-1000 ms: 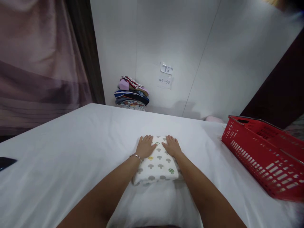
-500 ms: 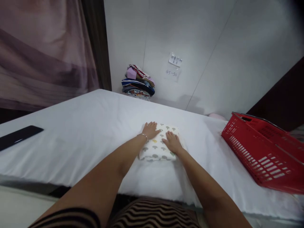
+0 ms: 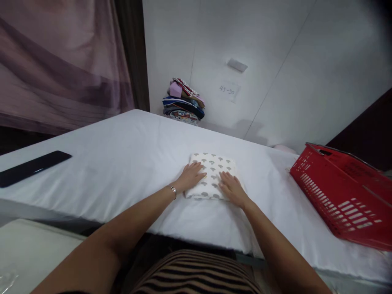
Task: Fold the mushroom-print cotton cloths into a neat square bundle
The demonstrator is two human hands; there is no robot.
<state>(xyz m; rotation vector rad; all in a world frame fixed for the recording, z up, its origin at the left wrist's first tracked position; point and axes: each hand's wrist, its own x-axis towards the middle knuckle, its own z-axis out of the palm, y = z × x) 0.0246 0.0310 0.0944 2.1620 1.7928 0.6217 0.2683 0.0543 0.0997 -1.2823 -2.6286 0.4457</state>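
A folded white cloth [image 3: 211, 167] printed with grey mushroom shapes lies in a flat, squarish bundle near the middle of the white-covered table [image 3: 122, 163]. My left hand [image 3: 191, 176], with a bracelet at the wrist, rests on the cloth's left side, its fingers stretched out. On the right side my right hand [image 3: 232, 188] lies flat on the cloth, fingers spread. Neither hand grips the fabric. What garment or linen the cloth is, I cannot tell.
At the right stands a red plastic basket [image 3: 337, 196]. A black flat device [image 3: 33, 167] lies at the left. Behind the table's far edge rises a stack of folded clothes [image 3: 183, 102]. A paper marked 45-50 [image 3: 227, 90] is on the wall.
Both hands have slid nearer to me over the cloth and sit further apart. More of the cloth's far part shows. The whole view has shifted slightly.
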